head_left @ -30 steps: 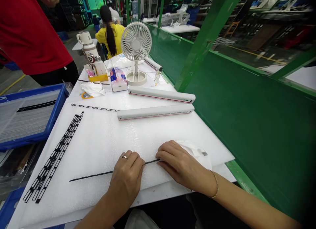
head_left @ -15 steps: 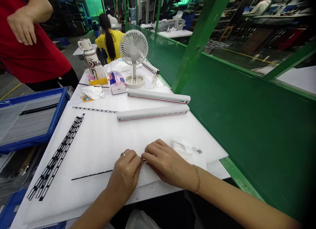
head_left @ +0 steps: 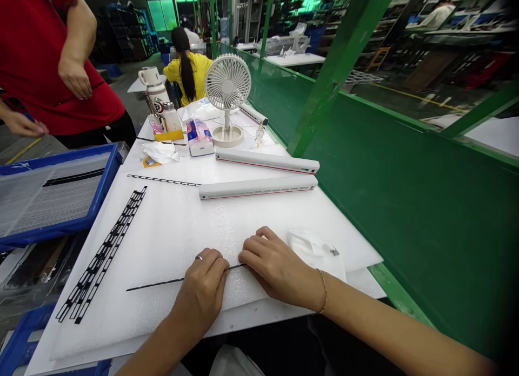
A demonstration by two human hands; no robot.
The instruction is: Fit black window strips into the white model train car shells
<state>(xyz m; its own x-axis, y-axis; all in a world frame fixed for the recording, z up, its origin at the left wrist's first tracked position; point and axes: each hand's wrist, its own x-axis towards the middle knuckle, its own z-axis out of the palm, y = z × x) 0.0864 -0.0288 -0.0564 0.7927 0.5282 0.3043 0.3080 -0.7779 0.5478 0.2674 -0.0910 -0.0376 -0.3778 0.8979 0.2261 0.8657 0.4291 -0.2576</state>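
A thin black strip (head_left: 156, 284) lies across the white foam sheet (head_left: 170, 230) near its front edge. My left hand (head_left: 200, 287), with a ring on one finger, presses down on the strip with curled fingers. My right hand (head_left: 273, 270) sits just to its right, and its fingertips meet the strip's right end. A short stretch of strip shows between the hands. A white cloth or plastic piece (head_left: 314, 252) lies under the right hand's far side. Further left lie black lattice strips (head_left: 101, 254), and a straight black strip (head_left: 162, 180) lies further back.
Two long white bars (head_left: 259, 173) lie at the back of the sheet. Behind them stand a white desk fan (head_left: 227, 84), a tissue pack (head_left: 200, 138) and a thermos (head_left: 154, 84). A blue tray (head_left: 60, 195) sits left. A person in red (head_left: 52, 62) stands left. A green panel (head_left: 405, 203) runs along the right.
My hands have drawn slightly apart since the half-second-old view, showing a short stretch of strip between them. The person in red has lowered an arm. The whole view has shifted slightly.
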